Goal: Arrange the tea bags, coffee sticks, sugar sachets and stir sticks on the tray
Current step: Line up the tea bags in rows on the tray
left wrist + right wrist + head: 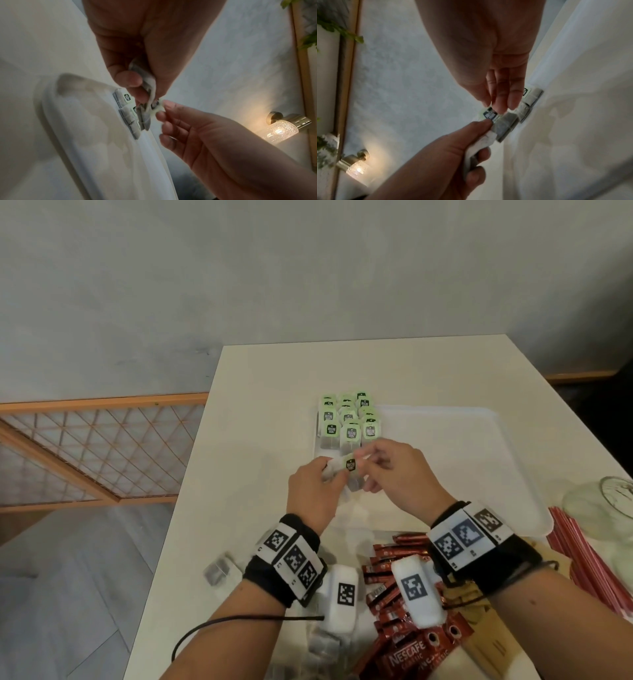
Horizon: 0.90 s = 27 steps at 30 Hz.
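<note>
Rows of green-tagged tea bags (pixel 347 419) lie in the far left corner of the white tray (pixel 479 440). Just above the tray's left edge my left hand (pixel 329 472) grips a small bunch of tea bags (pixel 149 81), fingers curled round them. My right hand (pixel 368 462) pinches the green tag (pixel 350 465) of one tea bag of that bunch between thumb and forefinger. In the right wrist view the tag (pixel 490 115) sits under my right fingertips (pixel 499 108), and a grey bag (pixel 505 124) hangs beside the left thumb. The laid rows (pixel 529 100) are just beyond.
Red coffee sticks (pixel 387 570) are heaped on the table in front of the tray, under my wrists. Red-and-white stir sticks (pixel 582 556) and a glass jar (pixel 603 505) lie at the right. Tan sachets (pixel 486 645) and loose tea bags (pixel 217 571) sit near the front edge.
</note>
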{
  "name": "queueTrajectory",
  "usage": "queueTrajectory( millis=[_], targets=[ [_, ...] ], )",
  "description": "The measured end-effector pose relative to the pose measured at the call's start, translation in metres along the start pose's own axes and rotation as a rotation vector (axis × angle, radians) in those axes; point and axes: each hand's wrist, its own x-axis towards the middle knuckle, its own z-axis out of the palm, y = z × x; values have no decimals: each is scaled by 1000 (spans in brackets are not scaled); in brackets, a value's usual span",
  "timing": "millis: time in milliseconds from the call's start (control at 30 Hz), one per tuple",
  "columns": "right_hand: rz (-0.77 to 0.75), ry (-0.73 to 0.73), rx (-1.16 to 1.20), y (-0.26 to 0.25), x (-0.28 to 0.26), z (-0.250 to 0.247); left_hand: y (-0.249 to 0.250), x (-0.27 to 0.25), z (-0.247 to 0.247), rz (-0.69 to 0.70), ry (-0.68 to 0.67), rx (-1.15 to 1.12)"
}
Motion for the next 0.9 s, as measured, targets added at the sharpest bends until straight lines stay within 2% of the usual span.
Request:
queueTrajectory(
  millis=[167,267,400,567,767,900],
  targets=[
    [-110,-68,-327,10,24,2,-3,9,-7,-6,-28,9],
    [-73,-86,-405,18,42,12,-12,16,-15,-73,17,-43],
    [-34,-87,-528,17,67,21,-17,23,-27,-162,30,-220],
    [-51,-33,-580,6,96,27,-24,27,-35,-205,29,-317],
    [-61,-16,-637,1,112,35,-28,33,-37,-351,28,-427],
    [-48,-19,-588,-1,108,29,-22,29,-36,-336,-23,-451]
  ],
)
